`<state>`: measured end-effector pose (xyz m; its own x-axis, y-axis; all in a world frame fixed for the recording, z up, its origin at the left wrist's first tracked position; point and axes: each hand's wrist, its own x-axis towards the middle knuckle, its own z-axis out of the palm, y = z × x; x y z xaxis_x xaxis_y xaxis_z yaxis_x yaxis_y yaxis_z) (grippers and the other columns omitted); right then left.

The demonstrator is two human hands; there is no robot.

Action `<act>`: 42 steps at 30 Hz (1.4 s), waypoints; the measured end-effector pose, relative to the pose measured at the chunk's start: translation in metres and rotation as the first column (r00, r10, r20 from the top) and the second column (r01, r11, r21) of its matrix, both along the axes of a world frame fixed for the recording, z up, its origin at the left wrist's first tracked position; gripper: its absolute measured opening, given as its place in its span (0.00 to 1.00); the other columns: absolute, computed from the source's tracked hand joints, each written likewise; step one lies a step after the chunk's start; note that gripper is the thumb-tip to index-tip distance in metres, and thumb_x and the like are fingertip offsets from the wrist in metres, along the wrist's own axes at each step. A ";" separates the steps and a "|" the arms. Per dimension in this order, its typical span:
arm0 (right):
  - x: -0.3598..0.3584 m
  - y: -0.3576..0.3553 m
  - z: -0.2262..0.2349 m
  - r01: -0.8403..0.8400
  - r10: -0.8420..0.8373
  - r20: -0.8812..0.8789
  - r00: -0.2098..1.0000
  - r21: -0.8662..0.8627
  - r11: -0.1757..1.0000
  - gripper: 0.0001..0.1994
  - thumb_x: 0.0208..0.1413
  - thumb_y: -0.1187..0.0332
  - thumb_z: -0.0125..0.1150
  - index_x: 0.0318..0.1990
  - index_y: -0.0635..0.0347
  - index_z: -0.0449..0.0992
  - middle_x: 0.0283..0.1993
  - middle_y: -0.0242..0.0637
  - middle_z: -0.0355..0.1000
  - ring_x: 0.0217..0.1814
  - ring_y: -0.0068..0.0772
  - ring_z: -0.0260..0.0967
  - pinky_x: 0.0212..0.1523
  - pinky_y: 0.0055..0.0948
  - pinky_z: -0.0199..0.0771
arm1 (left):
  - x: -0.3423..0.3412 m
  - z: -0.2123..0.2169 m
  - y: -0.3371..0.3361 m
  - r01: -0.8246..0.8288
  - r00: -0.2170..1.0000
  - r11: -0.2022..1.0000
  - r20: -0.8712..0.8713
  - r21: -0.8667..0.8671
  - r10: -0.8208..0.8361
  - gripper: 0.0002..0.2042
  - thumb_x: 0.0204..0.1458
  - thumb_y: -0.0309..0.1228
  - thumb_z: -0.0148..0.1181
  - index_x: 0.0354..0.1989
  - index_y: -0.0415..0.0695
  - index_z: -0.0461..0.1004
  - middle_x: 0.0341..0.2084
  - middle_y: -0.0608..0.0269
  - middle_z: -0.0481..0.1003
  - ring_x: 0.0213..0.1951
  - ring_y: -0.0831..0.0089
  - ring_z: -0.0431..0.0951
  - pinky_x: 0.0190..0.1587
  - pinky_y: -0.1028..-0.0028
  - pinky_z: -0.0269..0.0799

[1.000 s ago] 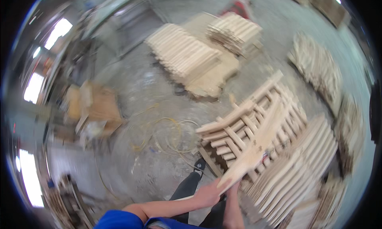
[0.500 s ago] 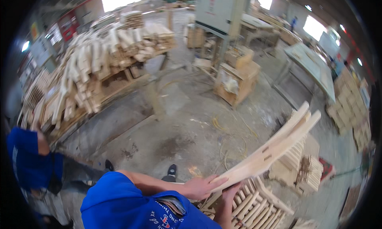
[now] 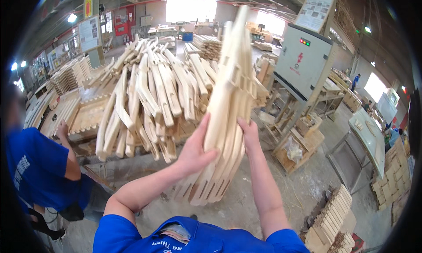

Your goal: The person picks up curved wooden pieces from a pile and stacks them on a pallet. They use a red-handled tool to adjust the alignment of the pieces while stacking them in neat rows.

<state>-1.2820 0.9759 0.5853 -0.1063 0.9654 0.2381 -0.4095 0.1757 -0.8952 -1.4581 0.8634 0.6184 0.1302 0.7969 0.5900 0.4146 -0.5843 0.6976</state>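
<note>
Between my two hands stands a bundle of long, curved, pale wooden pieces (image 3: 226, 108), held up in front of my chest. Slots show near their lower ends, and their upper tips are smeared by motion. My left hand (image 3: 198, 149) grips the bundle's left side, thumb across its front. On the right side my right hand (image 3: 249, 132) is pressed against the edge, its fingers partly hidden behind the wood. Beyond the bundle, a large heap of similar wooden pieces (image 3: 160, 86) lies on a bench, several ends hanging over its near edge.
A co-worker in a blue shirt (image 3: 41, 169) stands at the left by the bench. A grey electrical cabinet (image 3: 303, 59) stands right of the heap, above a wooden box (image 3: 299, 149). Stacked wooden pieces (image 3: 329, 213) sit on the floor at lower right, below a glass-topped table (image 3: 369, 134).
My view has swung left toward the heaped bench. The bundle has come from the lower right to the front of me and now points upward, both hands on its sides.
</note>
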 end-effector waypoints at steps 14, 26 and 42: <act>-0.175 0.201 0.128 -0.458 0.406 0.610 0.681 -0.078 0.885 0.37 0.47 0.44 0.58 0.61 0.54 0.56 0.64 0.41 0.49 0.62 0.28 0.52 0.52 0.30 0.62 | -0.271 0.067 0.235 -0.460 0.886 0.728 -0.219 -0.507 0.407 0.53 0.41 0.63 0.52 0.64 0.34 0.35 0.62 0.45 0.46 0.63 0.58 0.49 0.61 0.65 0.47; -0.164 0.121 0.038 -0.189 0.040 0.619 0.784 0.176 0.966 0.30 0.37 0.60 0.62 0.49 0.69 0.64 0.44 0.47 0.69 0.43 0.38 0.69 0.49 0.34 0.69 | -0.265 0.048 0.222 -0.472 0.864 0.753 -0.068 -0.458 0.499 0.50 0.38 0.64 0.49 0.66 0.51 0.36 0.63 0.41 0.39 0.62 0.46 0.46 0.61 0.59 0.47; -0.194 0.147 0.086 -0.333 -0.313 0.843 0.437 0.475 0.815 0.17 0.44 0.56 0.53 0.33 0.61 0.75 0.35 0.51 0.72 0.37 0.48 0.69 0.40 0.39 0.69 | -0.313 0.032 0.312 -0.238 0.490 0.890 -0.743 0.390 0.456 0.27 0.54 0.32 0.42 0.63 0.40 0.46 0.61 0.49 0.52 0.62 0.59 0.51 0.64 0.66 0.43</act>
